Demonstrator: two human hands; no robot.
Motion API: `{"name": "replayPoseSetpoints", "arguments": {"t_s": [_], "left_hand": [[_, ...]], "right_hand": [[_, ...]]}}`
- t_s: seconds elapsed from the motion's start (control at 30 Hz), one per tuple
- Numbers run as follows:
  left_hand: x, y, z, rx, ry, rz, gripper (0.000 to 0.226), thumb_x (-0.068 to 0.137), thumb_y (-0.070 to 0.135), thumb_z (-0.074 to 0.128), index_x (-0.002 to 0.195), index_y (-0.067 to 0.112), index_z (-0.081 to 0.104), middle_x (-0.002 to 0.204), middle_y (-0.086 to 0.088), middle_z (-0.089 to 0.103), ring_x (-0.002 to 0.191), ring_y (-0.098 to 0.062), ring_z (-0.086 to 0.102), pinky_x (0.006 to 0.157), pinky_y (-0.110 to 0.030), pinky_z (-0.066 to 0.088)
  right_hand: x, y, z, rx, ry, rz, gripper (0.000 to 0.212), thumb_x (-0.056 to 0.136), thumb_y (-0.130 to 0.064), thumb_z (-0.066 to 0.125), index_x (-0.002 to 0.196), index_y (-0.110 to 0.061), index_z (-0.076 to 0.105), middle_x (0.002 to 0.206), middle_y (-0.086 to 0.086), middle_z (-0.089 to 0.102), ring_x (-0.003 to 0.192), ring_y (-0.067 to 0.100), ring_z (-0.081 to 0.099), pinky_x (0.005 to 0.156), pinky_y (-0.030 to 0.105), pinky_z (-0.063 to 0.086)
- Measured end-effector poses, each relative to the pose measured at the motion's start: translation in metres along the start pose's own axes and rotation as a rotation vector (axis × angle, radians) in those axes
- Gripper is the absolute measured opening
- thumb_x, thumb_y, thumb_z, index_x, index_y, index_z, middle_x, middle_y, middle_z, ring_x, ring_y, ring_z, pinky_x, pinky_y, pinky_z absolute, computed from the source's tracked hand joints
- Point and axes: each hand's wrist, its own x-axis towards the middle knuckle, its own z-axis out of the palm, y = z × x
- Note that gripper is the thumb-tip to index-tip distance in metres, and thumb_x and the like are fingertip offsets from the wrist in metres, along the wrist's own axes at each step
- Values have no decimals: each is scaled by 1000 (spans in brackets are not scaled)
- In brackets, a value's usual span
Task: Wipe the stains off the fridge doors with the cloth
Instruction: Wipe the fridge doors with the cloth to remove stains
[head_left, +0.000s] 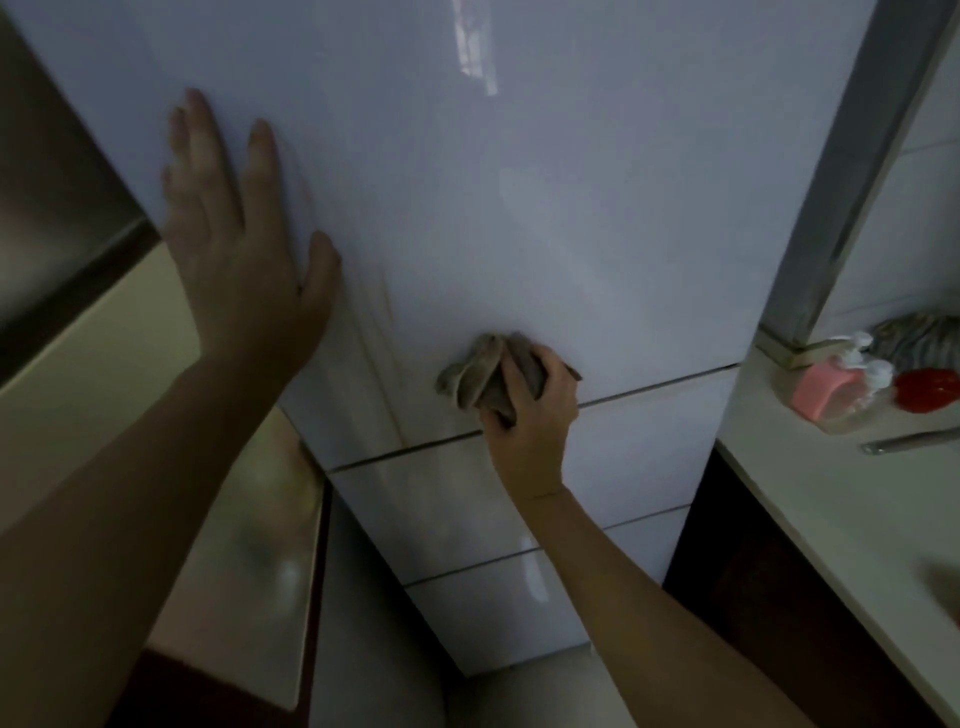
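A tall white glossy fridge fills the middle of the view; its big upper door (519, 208) ends at a dark seam above two drawer-like lower doors (639, 447). My right hand (535, 415) grips a crumpled grey-brown cloth (475, 371) and presses it against the bottom edge of the upper door, just above the seam. My left hand (244, 234) lies flat on the left part of the upper door, fingers spread, holding nothing. Faint streaks show on the door between the two hands.
To the right runs a pale counter (831, 499) with a pink pump bottle (826, 389), a red object (927, 389), a striped cloth bundle (919, 338) and a metal utensil (909, 441). A cream cabinet (104, 338) stands at the left. Tiled floor lies below.
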Motion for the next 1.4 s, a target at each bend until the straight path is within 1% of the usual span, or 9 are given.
{"name": "replayPoseSetpoints", "arguments": {"t_s": [0.13,0.23,0.37,0.57,0.73,0.9,1.07,1.27,1.4], "left_hand": [[2,-1,2,28,-6,-1,74,98,44,44,160,13,16,166,-24,6,155,-39,5,127,-52,8],[2,0,1,9,1,-2,72,98,40,44,159,12,19,166,-23,8,156,-38,6,126,-53,10],[1,0,-1,-19,20,3,71,96,36,47,158,11,23,166,-22,11,155,-37,9,126,-53,13],[0,-2,1,-32,78,25,69,95,33,51,157,11,28,165,-22,17,155,-35,14,126,-51,13],[0,-1,-1,-55,74,25,68,95,32,50,156,11,30,165,-20,18,155,-34,16,125,-53,18],[0,-3,-8,-80,83,39,63,96,30,50,154,10,36,165,-20,22,154,-34,19,124,-52,22],[-24,-6,-7,-176,191,-66,48,97,20,49,142,3,52,154,-21,42,144,-33,40,119,-40,34],[-112,-17,27,-83,100,-147,49,97,24,50,141,2,53,155,-22,41,143,-34,41,115,-45,39],[-159,-12,48,-114,53,-224,51,98,27,48,143,4,52,159,-17,36,145,-31,39,116,-41,39]], "right_hand": [[17,6,-11,-17,-69,-133,56,77,-6,83,131,-11,67,132,18,55,116,35,57,96,49,50],[57,-9,-23,-3,-59,-200,61,77,-9,81,136,-13,64,135,14,49,121,32,51,99,45,48],[140,-51,-38,14,-56,-344,64,79,-19,78,139,-9,58,134,18,56,124,32,53,102,46,46],[232,-96,-44,-41,45,-625,34,79,-19,81,109,-5,74,129,16,65,117,35,62,98,40,45],[221,-83,-44,-112,21,-684,41,87,-29,78,124,-12,73,141,15,61,122,39,58,100,51,45],[213,-75,-49,-159,-60,-756,55,87,-36,77,135,-11,66,145,21,54,130,39,53,104,49,41],[221,-80,-44,-160,-69,-802,57,83,-34,78,134,-12,67,142,19,57,127,37,53,101,47,39],[218,-111,-19,-87,-153,-943,52,84,-38,75,129,-14,70,138,15,61,122,38,57,98,46,39],[209,-126,-1,-101,-182,-1032,55,81,-39,74,131,-16,68,139,14,60,124,38,55,98,45,39]]}}
